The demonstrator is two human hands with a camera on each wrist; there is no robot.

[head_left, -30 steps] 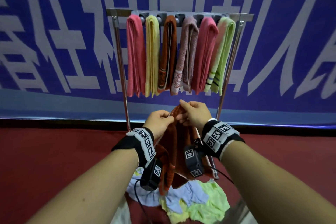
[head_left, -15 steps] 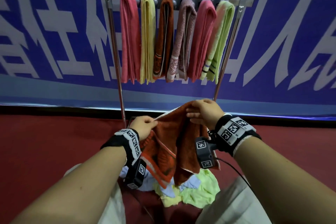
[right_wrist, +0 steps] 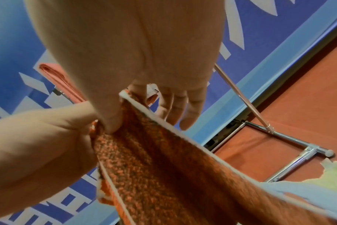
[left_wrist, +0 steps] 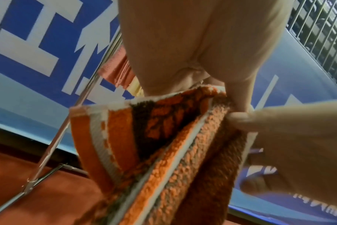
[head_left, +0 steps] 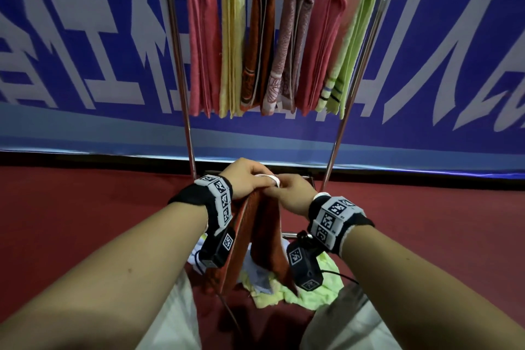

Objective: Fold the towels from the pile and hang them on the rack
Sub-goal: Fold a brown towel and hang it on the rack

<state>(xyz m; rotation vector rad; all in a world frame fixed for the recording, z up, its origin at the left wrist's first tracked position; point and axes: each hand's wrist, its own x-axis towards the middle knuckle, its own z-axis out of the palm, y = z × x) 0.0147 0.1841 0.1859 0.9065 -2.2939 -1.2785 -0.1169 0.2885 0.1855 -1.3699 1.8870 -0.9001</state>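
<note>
Two hands are up in front of the rack with one towel between them. The left hand (head_left: 245,179) and the right hand (head_left: 291,193) are knuckle to knuckle, thumb and fingers of each curled tight on the top edge of an orange-brown terry towel (head_left: 262,233) with white edging. That towel is doubled into layers and hangs straight down from the grip. Its long axis is vertical, and its lower end points at the crumpled pile of pale blue and yellow-green cloths (head_left: 321,295) on the red carpeted floor (head_left: 85,221). I can't count how many lie in that heap.

Behind stands the shiny metal rack (head_left: 177,65), set against a blue banner with white lettering (head_left: 85,37). It carries six folded towels side by side. From the left they are a pink towel (head_left: 200,37), a pale yellow towel (head_left: 232,37), a rust-brown towel (head_left: 260,31), a mauve patterned towel (head_left: 292,37), a second pink towel (head_left: 324,37) and a light green striped towel (head_left: 355,37). All six hang lengthwise, ends toward the floor. The held towel is below that row, between the two uprights.
</note>
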